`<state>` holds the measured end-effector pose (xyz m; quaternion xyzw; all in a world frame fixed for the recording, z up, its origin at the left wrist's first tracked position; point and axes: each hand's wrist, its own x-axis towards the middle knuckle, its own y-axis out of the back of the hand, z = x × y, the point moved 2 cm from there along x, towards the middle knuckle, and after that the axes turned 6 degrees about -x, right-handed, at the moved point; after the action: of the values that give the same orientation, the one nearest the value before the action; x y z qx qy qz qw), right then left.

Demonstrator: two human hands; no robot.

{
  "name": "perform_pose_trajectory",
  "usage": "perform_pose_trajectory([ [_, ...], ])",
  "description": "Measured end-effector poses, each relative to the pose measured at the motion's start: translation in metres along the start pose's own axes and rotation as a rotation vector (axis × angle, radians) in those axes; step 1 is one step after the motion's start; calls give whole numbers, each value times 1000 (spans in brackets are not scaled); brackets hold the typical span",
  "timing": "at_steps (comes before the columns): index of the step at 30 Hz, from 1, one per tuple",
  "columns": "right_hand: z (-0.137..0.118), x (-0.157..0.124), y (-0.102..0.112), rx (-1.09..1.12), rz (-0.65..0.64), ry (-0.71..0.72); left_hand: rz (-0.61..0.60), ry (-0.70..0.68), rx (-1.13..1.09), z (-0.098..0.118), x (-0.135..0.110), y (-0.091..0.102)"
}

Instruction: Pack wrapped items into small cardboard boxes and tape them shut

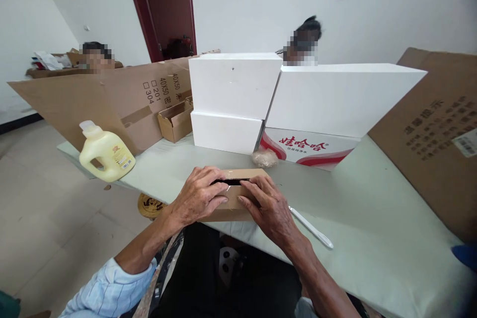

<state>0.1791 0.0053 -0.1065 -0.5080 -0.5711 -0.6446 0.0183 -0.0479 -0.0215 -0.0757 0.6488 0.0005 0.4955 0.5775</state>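
A small brown cardboard box [223, 214] lies at the near edge of the table, with a dark gap between its top flaps. My left hand [201, 191] grips the flap edge at the left end of the gap, fingertips curled into it and thumb on the near flap. At the right end, my right hand [266, 203] holds the same near flap between thumb and fingers. What the box contains is hidden in shadow. A slim white box cutter [313, 228] rests on the table beside my right hand, apart from it. Just behind the box sits a crumpled ball of clear tape [265, 158].
White boxes [234, 87] and a red-and-white printed carton [309, 148] form a wall behind. Large cardboard sheets [126, 94] flank it. On the left stand a yellow jug [108, 154] and an open small carton [175, 121]. Two people sit beyond.
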Motion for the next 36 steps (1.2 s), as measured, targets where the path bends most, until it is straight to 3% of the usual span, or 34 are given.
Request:
perform_pose_trajectory([
  [9, 0, -1, -2, 11, -17, -16, 56, -114, 83, 2, -7, 0],
  [16, -1, -2, -3, 24, -20, -26, 63, 3, 65, 11, -9, -1],
  [36, -6, -4, 0, -13, -15, -25, 102, 61, 60, 26, -10, -10],
])
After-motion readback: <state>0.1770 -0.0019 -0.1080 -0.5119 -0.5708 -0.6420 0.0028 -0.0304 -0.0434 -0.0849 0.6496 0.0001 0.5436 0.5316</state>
